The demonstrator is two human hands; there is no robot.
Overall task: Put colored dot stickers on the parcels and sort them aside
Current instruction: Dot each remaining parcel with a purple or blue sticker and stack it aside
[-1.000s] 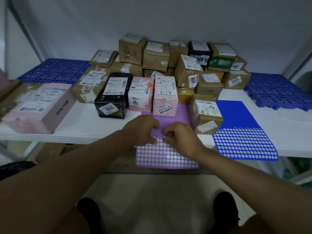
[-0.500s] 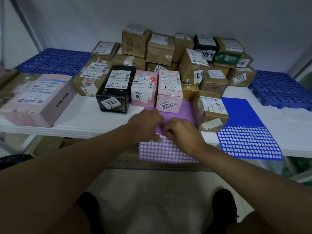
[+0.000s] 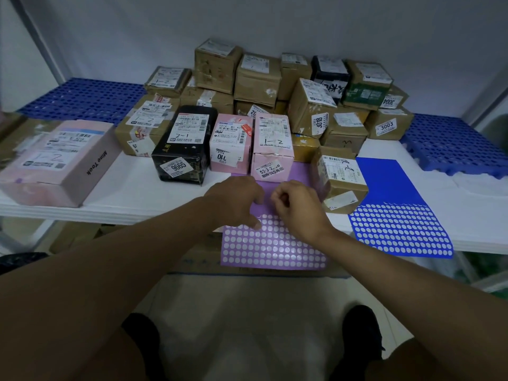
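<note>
Right hand (image 3: pixel 298 209) lifted off purple sheet (image 3: pixel 275 248), box (image 3: pixel 55 160) reads "Mine Took"

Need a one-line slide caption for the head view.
Left hand presses the purple sticker sheet while right hand lifts with pinched fingers, stacked parcels behind.

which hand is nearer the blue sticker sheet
Right. The right hand is over the purple sheet's right part, toward the blue sticker sheet; the left hand is farther left.

White bench (image 3: pixel 132 193), front edge layered; blue perforated plastic pallets at its far left corner (image 3: pixel 82 96) and right edge (image 3: pixel 453 144). Plain grey wall (image 3: pixel 275 20) behind. Pale floor (image 3: pixel 247 312) beneath. Dim light.
</note>
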